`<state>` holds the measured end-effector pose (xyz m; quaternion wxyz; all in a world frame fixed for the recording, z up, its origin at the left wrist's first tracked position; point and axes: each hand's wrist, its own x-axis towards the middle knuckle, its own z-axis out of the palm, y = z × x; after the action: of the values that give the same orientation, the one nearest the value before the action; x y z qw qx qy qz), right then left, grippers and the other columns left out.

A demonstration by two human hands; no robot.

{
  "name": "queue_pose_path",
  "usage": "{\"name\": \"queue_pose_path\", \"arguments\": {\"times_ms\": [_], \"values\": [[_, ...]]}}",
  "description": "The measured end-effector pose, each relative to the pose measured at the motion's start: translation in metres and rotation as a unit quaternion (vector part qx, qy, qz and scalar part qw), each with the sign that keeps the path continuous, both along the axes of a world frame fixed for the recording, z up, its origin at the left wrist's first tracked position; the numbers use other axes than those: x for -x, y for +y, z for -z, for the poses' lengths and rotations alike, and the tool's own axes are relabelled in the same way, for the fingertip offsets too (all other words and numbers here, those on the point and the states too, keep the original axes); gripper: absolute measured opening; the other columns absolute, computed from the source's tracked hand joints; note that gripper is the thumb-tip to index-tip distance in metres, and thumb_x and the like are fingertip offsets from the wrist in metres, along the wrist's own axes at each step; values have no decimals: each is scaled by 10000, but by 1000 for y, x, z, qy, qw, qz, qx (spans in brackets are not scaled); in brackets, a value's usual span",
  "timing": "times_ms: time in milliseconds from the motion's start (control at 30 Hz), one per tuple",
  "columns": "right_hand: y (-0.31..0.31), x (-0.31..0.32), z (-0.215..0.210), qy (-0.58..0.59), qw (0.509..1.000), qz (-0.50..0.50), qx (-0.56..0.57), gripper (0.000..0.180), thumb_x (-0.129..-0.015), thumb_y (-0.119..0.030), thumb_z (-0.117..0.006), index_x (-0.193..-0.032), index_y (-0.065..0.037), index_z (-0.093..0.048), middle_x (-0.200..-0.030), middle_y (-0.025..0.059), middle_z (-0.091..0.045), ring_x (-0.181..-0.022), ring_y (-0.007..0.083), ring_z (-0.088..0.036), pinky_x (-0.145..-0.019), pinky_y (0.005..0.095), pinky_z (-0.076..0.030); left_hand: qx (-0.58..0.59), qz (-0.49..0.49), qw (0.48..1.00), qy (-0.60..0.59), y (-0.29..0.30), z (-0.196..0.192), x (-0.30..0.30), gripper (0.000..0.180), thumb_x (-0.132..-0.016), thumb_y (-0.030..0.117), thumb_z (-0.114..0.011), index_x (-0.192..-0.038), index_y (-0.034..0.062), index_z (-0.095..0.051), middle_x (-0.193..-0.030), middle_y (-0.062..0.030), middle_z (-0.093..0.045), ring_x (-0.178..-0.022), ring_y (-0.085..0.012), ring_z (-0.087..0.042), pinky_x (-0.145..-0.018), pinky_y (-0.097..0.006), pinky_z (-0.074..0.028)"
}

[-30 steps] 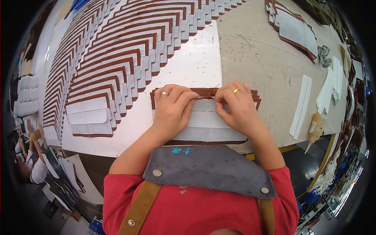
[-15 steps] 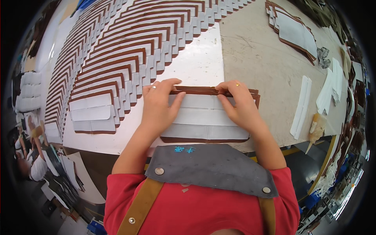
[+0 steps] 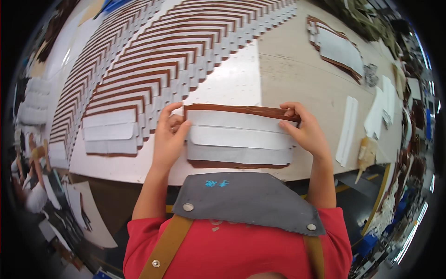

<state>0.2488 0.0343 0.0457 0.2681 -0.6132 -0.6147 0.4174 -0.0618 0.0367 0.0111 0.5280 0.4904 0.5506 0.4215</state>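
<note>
pale worktop [image 3: 297, 74] carries long fanned rows of brown-and-white leather pieces [image 3: 153, 51] toward its far-left corner. at the near edge, your brown leather panel w/ white lining strips [image 3: 239, 137] is pinched at both ends: left hand [image 3: 168, 139] & right hand [image 3: 304, 132], fingers curled on it.

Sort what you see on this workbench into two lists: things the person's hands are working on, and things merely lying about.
In hand:
- brown leather piece with white strips, held at both ends
- left hand gripping its left end
- right hand gripping its right end

Lying about:
- fanned rows of similar pieces
- small stack of pieces at far right
- loose white strip
- glue bottle
</note>
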Motion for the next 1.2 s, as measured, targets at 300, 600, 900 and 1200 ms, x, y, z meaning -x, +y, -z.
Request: {"name": "queue_pose_path", "arguments": {"times_ms": [300, 600, 900, 1200], "values": [[-30, -14, 3, 174, 959, 177, 138, 179, -832, -109, -626, -982, -17, -598, -718, -28, -535, -573, 29, -474, -497, 171, -376, 0, -9, 1000, -28, 0, 0, 5, 368, -850, 11, -545, -1205, 36, -448, -793, 4, -559, -720, -45, -476, -662, -187, -365], [2, 55, 1, 209, 968, 62, 121, 142, -853, -155, -618, -792, -47, -550, -644, -29, -516, -496, 30, -453, -419, 191, -353, -64, -114, 991, -32, -24, -19, 75, 356, -877, -3, -521, -1220, 32, -429, -844, 9, -539, -788, -48, -478, -712, -179, -365], [49, 239, 1, 150, 946, -242, 153, 235, -897, -221, -548, -775, -20, -555, -680, 40, -624, -448, 73, -488, -399, 217, -379, -142, -333, 876, 320, -48, -26, 243, 318, -887, 53, -502, -1201, 54, -453, -817, -22, -548, -670, -83, -465, -613, -230, -393], [84, 295, 7, 39, 961, -264, 73, 225, -870, -199, -564, -764, -1, -558, -639, 93, -614, -477, 170, -566, -446, 295, -452, -143, -308, 835, 433, 10, 5, 304, 312, -887, 62, -469, -1199, 49, -456, -857, -112, -577, -741, -214, -558, -675, -331, -455]]}}
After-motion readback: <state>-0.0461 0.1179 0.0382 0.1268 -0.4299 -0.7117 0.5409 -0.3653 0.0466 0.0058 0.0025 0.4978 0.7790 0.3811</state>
